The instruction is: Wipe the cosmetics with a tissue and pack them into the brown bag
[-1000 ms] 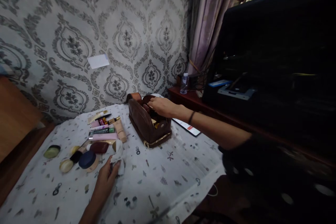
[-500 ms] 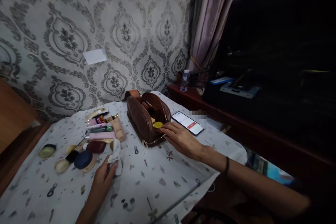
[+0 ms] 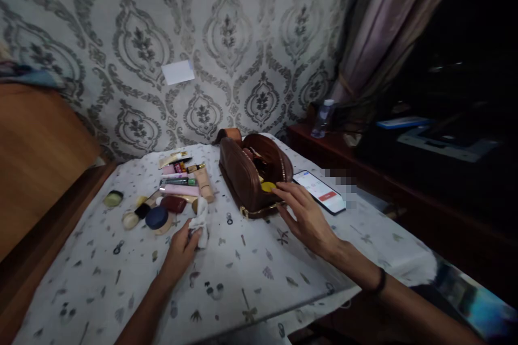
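Observation:
My left hand [image 3: 181, 248] is closed around a crumpled white tissue [image 3: 201, 222], just above the tablecloth. To its left lie cosmetics: a round jar with a dark blue lid [image 3: 157, 218], a dark red bottle [image 3: 175, 204], a pink tube [image 3: 182, 190] and a beige tube [image 3: 203, 183]. A brown makeup bag [image 3: 239, 175] stands unzipped in the middle. At the near end of its opening sits a round yellow item [image 3: 268, 187]. My right hand [image 3: 307, 218] is beside it, fingers stretched out with their tips at its edge and the thumb apart.
A phone [image 3: 321, 192] with its screen lit lies right of the bag. A plastic bottle [image 3: 322, 118] stands on the dark red furniture behind. Wooden furniture [image 3: 44, 161] borders the left, and the patterned wall rises at the back.
The view has turned left, so everything sits further right. My right fingers have loosened from the yellow item, which is now in the bag's opening. My left hand still holds the tissue.

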Tool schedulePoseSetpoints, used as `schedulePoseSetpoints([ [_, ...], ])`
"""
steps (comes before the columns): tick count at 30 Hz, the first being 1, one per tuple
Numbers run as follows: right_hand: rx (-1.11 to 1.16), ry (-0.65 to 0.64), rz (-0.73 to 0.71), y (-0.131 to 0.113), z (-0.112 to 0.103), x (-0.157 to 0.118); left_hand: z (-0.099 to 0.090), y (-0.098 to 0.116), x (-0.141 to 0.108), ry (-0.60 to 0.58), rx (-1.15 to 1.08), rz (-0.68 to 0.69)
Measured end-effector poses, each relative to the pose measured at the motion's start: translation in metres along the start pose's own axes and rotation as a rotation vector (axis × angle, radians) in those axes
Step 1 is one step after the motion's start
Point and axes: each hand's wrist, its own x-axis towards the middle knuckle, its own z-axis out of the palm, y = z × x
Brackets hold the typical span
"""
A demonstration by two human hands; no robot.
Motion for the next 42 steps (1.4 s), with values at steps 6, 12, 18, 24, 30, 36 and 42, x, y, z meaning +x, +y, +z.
schedulePoseSetpoints([
  [6,0.16,0.035,-0.071,-0.036,0.013,0.012,0.0,-0.003,-0.001,-0.009,0.001,0.058],
  [12,0.427,-0.143,-0.075,-0.066,0.066,0.016,0.0,-0.009,-0.003,0.027,-0.025,0.107],
  [18,0.544,-0.356,0.108,-0.078,0.119,0.025,0.002,-0.016,-0.002,0.062,-0.031,0.208],
  [24,0.788,-0.315,0.37,-0.086,0.165,0.04,-0.004,-0.005,-0.003,0.145,0.028,0.207],
  [30,0.835,-0.246,0.423,-0.086,0.182,0.037,-0.013,0.003,-0.004,0.179,0.179,0.105],
  [36,0.774,-0.305,0.493,-0.096,0.174,0.035,-0.014,0.004,-0.004,0.208,0.258,0.074],
  [42,0.682,-0.373,0.532,-0.099,0.162,0.043,-0.016,0.001,0.0,0.22,0.27,0.125],
])
